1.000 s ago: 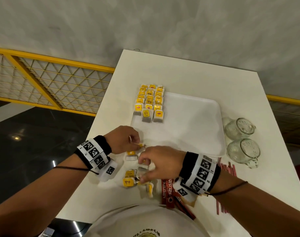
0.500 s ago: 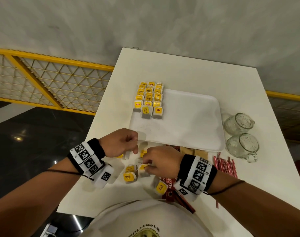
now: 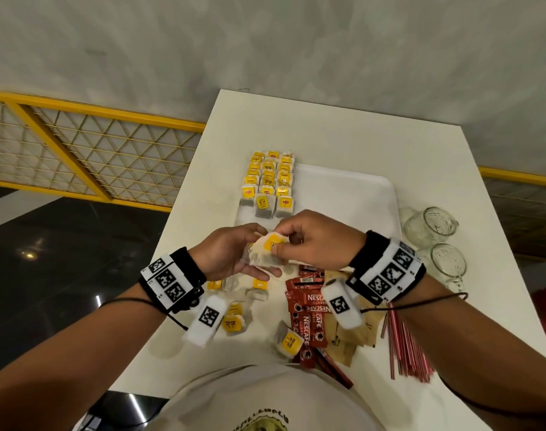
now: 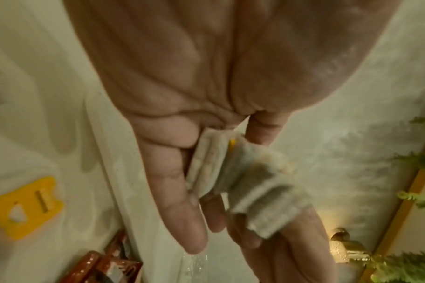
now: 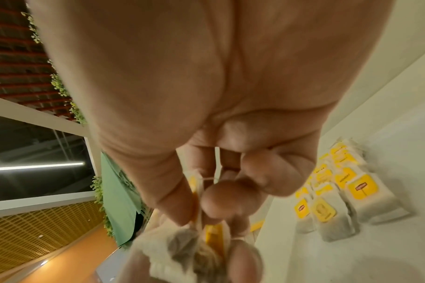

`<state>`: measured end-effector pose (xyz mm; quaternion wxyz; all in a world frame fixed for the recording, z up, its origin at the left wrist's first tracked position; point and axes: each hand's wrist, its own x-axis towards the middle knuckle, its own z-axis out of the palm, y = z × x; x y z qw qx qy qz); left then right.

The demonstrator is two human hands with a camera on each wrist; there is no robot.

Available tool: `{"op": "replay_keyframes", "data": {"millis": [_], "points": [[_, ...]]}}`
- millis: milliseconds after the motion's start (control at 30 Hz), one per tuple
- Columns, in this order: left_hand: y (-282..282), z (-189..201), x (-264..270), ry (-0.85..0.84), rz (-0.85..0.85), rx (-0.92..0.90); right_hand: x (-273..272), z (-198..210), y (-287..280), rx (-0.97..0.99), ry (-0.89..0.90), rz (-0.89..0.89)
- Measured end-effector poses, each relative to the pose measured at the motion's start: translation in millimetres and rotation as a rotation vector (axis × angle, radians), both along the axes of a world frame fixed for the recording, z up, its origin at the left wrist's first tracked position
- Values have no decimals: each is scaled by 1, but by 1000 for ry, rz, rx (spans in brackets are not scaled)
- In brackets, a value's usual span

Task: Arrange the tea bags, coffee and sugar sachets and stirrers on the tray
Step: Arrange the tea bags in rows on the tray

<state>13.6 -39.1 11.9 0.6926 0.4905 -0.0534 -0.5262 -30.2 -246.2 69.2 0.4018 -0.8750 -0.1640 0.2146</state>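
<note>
Both hands have lifted, clamped on tea bags [image 3: 267,251]; the left wrist view shows several stacked.

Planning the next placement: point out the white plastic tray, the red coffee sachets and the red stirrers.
White plastic tray [image 3: 343,194]: head view, bare floor.
Red coffee sachets [image 3: 307,318]: head view, pile's middle.
Red stirrers [image 3: 404,346]: head view, mid-bundle.

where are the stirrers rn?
Head view: the red stirrers lie in a loose bundle on the table at near right, under the right forearm, right of the brown sachets and below the two glass mugs. Not on the tray.
</note>
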Motion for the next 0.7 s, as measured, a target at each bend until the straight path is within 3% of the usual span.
{"op": "replay_keyframes", "data": {"millis": [100, 267, 433, 700], "points": [[1, 3, 0, -50, -64, -50, 5, -7, -4, 31, -14, -38], [4, -1, 1, -179, -37, 45, 9, -27, -3, 69, -85, -192], [5, -4, 3, -229, 42, 102, 12, -39, -3, 103, -72, -348], [6, -10, 12, -214, 272, 119, 13, -55, 12, 265, 105, -392]]}}
